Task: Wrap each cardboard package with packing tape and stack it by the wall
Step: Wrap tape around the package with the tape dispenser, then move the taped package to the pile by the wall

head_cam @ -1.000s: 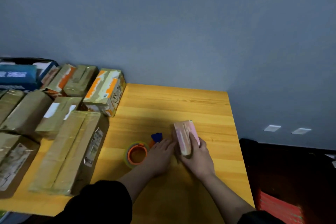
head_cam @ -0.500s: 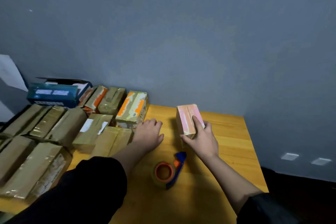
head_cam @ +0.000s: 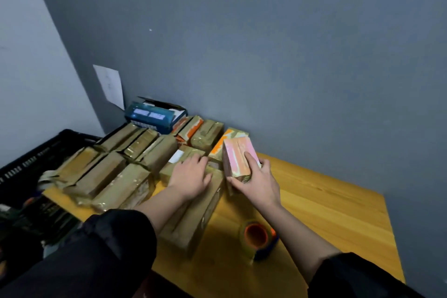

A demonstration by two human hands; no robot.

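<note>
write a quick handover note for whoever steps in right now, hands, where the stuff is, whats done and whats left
Right hand grips the small pink package, held just right of the wrapped stack and not yet set down.
Left hand rests flat, fingers straight, on a long brown package at the stack's near edge.
Tape dispenser sits alone on the wooden table, near the right forearm.
Done: many taped brown packages are grouped toward the wall; the pink one looks glossy, likely wrapped.
Left: place the pink package on the stack. Whether unwrapped packages remain cannot be told from this view.
</note>
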